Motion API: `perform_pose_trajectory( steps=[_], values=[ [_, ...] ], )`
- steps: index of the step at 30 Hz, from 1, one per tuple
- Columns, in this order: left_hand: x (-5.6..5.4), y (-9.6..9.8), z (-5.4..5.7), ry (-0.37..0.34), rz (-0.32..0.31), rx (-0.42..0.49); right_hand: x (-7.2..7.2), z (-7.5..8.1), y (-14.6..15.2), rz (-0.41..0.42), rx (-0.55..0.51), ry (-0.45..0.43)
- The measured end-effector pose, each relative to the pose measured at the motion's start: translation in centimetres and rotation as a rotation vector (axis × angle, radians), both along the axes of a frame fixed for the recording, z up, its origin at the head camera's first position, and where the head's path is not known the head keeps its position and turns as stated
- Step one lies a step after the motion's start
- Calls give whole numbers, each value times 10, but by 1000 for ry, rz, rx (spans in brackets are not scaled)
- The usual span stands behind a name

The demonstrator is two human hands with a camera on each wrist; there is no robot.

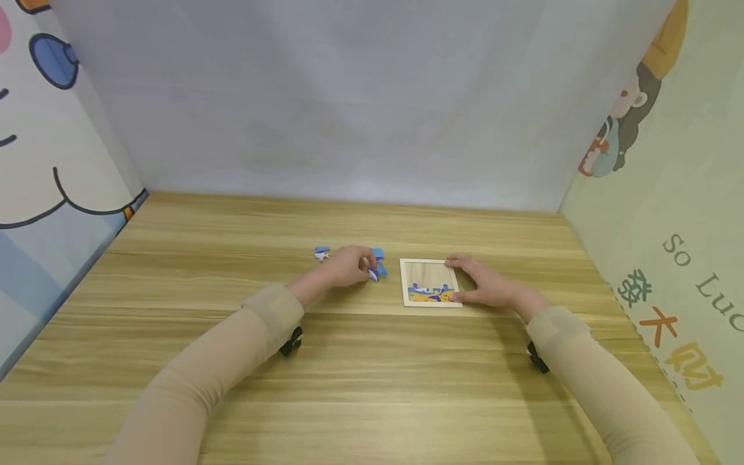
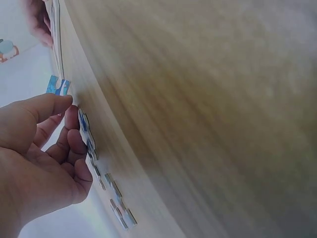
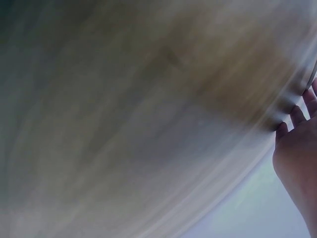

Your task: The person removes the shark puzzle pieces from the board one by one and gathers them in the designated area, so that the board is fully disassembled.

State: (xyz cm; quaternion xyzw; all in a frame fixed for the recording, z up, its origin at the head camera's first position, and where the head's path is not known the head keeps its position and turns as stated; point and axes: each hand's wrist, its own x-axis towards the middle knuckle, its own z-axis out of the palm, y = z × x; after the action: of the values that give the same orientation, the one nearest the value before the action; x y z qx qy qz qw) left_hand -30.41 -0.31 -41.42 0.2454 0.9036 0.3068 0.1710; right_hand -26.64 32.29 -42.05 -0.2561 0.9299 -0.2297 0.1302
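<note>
- While my left hand [image 1: 347,266] pinches a small blue-and-white flat puzzle piece [image 2: 57,89] between thumb and finger, its long axis unclear, the square pale-rimmed wooden tray [image 1: 403,284] lies just to that hand's right.
- My right hand [image 1: 486,285], nearer the tray, spreads its fingers over the right side.
- Left of them is bare tray floor; loose blue flat pieces [image 1: 378,252] flank my left hand.

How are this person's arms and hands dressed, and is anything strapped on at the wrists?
The left sleeve and right sleeve are long, plain beige, with paler bands at the cuffs. A small black device shows beneath each cuff, left and right; any strap is unclear. The left hand and right hand wear no gloves.
</note>
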Motion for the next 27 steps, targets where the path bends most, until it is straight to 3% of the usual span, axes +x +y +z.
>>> perform_pose_trajectory(
  steps=[7, 16, 20, 27],
  values=[
    [-7, -3, 1, 22, -56, -49, -1, 0, 0, 1, 5, -3],
    [-10, -5, 13, -124, -141, -66, -2, -1, 2, 3, 8, 4],
    [-10, -3, 15, -95, -162, -76, -2, -1, 2, 4, 14, 5],
    [-11, 4, 16, -50, -122, -33, -1, 0, 1, 0, 5, 2]
  ],
)
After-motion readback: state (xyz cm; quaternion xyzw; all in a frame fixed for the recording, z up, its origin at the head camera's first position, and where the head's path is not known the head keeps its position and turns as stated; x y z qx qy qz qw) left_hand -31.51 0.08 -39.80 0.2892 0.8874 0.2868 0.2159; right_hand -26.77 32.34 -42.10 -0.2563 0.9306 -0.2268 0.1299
